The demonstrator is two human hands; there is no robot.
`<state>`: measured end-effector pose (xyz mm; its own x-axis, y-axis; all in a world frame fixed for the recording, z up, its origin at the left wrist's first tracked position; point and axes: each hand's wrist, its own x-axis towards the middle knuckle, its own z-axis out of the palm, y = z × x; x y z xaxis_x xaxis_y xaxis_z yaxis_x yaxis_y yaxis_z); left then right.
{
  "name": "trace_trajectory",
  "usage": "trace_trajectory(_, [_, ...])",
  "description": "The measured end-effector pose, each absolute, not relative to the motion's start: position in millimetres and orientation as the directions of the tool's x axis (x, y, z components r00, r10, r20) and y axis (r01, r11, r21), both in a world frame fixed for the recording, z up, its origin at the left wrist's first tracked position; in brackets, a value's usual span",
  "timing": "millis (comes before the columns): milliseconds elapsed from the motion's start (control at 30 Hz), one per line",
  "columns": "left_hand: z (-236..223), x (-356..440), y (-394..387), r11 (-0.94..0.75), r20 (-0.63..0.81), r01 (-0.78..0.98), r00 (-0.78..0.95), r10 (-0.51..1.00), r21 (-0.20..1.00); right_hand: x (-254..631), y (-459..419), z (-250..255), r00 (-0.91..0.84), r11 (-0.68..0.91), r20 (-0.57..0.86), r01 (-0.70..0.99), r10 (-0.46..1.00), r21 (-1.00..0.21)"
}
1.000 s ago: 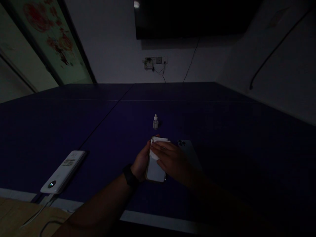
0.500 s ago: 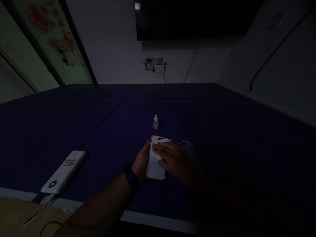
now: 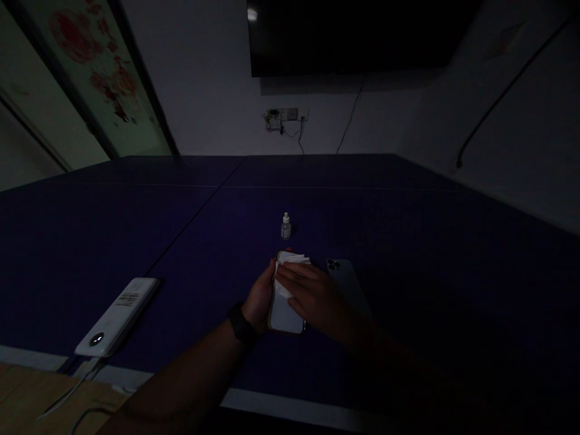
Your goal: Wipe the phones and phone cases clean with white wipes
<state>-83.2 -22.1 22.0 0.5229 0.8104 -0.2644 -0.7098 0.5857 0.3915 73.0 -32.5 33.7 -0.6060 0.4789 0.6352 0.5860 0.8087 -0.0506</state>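
Note:
My left hand (image 3: 260, 297) is closed around the left edge of a pale phone case (image 3: 286, 319) with a brownish rim, held above the table. A folded white tissue (image 3: 294, 258) is under the fingers of my right hand (image 3: 317, 296), pressed on the upper part of the case. That hand hides much of the case's right side. Just right of it a bluish-grey phone (image 3: 348, 281) lies back up, its camera lenses at the top left. Beyond the case stands a small dropper bottle (image 3: 286, 228) with a white cap.
A white power bank (image 3: 115, 317) with a cable plugged in lies at the near left of the dark blue table (image 3: 203, 241). The table has a pale near edge. On the far wall are sockets with cords (image 3: 285, 115) and a dark screen (image 3: 353, 36).
My right hand has slid the tissue slightly to the left over the case, and the cutout at its top right is now covered. The left hand keeps its hold.

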Motion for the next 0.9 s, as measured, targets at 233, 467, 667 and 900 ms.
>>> trace_trajectory(233, [22.0, -82.7, -19.6, 0.565, -0.275, -0.703, 0.494, 0.825, 0.432, 78.5, -33.0, 33.3, -0.599, 0.805, 0.62, 0.585, 0.507, -0.093])
trace_trajectory(467, [18.5, -84.8, -19.1, 0.568, -0.235, -0.718, 0.518, 0.822, 0.402, 71.8, -34.6, 31.8, -0.638, 0.835, 0.633, 0.549, 0.438, -0.025])
trace_trajectory(667, [24.9, -83.6, -21.4, 0.567, -0.271, -0.714, 0.499, 0.823, 0.411, 76.7, -33.8, 33.8, -0.592, 0.805, 0.64, 0.589, 0.489, -0.07])
trace_trajectory(900, [19.9, -85.6, -20.6, 0.569, -0.239, -0.704, 0.519, 0.821, 0.424, 76.4, -34.6, 29.9, -0.671, 0.854, 0.587, 0.517, 0.452, -0.067])
